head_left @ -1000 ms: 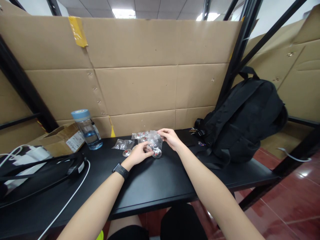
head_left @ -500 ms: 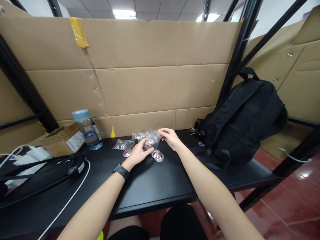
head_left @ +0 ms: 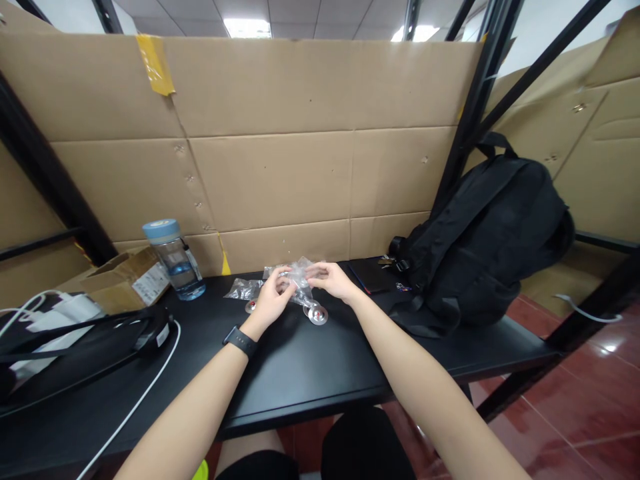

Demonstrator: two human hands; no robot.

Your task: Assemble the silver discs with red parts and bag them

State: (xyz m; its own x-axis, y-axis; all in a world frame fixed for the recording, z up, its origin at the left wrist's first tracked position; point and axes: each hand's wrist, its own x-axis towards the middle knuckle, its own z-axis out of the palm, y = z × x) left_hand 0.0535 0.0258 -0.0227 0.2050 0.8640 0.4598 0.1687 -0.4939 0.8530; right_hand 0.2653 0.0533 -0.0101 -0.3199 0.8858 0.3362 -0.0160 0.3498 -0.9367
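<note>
Grasping clear plastic bag (head_left: pixel 301 275) with left hand (head_left: pixel 270 295) and right hand (head_left: pixel 334 278), towards far edge of black table (head_left: pixel 310 373). Could tear bag by tugging hard, or scatter near discs (head_left: pixel 319 315) by sweeping low.

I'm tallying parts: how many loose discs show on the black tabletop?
3: one disc partly behind the left hand, two overlapping discs to that hand's right. More may be hidden by the plastic bags.
</note>
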